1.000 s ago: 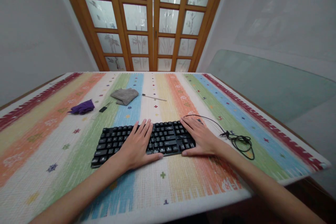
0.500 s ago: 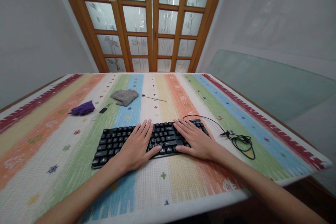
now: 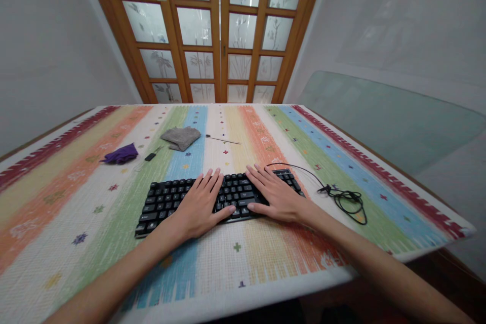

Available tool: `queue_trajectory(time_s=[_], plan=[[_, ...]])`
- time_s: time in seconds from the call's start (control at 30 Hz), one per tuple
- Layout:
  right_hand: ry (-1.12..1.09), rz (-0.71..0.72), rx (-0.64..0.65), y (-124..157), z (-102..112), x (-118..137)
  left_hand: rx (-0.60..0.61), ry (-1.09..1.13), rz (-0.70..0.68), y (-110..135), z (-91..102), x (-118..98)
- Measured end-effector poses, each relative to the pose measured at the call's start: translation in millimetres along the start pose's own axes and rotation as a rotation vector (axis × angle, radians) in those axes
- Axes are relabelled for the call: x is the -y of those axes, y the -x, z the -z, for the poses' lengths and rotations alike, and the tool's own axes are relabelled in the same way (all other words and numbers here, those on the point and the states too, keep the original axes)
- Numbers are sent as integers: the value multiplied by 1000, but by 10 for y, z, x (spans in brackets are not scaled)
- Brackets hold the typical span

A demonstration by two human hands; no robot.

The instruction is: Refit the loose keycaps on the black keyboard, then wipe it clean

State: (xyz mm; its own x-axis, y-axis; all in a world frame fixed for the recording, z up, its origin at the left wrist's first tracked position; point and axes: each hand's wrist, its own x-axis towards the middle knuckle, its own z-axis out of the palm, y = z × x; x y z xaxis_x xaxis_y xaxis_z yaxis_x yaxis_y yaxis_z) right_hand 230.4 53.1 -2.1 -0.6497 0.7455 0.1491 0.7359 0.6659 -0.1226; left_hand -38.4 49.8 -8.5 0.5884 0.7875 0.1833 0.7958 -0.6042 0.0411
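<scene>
A black keyboard (image 3: 163, 201) lies on the striped tablecloth (image 3: 224, 273) in front of me. Palm down across its middle rests my left hand (image 3: 199, 205), fingers stretched forward and thumb pointing right. My right hand (image 3: 275, 195) lies flat over the right part of the keys, its fingers reaching forward and its thumb pointing left. Neither hand grips anything. The keys beneath both palms are hidden. From the keyboard's far right edge runs a black cable (image 3: 347, 197), bundled in loops on the cloth to the right.
Farther back lie a grey cloth (image 3: 181, 137), a thin dark stick with a small brush-like tip (image 3: 224, 139), a purple cloth (image 3: 120, 154) and a small black object (image 3: 150, 157). Wood-framed glass doors (image 3: 220, 30) stand beyond the table.
My right hand has shifted slightly left over the keys. The left hand stays nearly where it was. The camera view has tilted a little.
</scene>
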Motion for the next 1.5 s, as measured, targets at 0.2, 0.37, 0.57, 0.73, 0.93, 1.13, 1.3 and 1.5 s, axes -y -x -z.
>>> queue_trajectory(time_s=[0.2,0.37,0.57,0.73,0.93,1.13,1.3,1.5], plan=[[-1,48,11,-136,-22,154,32,-14,-55,-29,49,-79],[19,19,20,-162,-21,216,33,-28,-52,-37,33,-102],[-6,19,48,-168,14,197,26,-4,-54,-30,40,-96],[-34,54,103,-70,101,-38,15,23,-63,76,96,63],[70,-75,-33,203,105,-406,-12,1,100,394,165,589],[133,-80,-42,297,-48,-389,-13,-10,183,552,124,768],[144,-51,-52,265,-34,-312,-21,-27,183,536,82,739],[123,-67,-65,245,-19,-287,-74,-54,168,547,52,741]])
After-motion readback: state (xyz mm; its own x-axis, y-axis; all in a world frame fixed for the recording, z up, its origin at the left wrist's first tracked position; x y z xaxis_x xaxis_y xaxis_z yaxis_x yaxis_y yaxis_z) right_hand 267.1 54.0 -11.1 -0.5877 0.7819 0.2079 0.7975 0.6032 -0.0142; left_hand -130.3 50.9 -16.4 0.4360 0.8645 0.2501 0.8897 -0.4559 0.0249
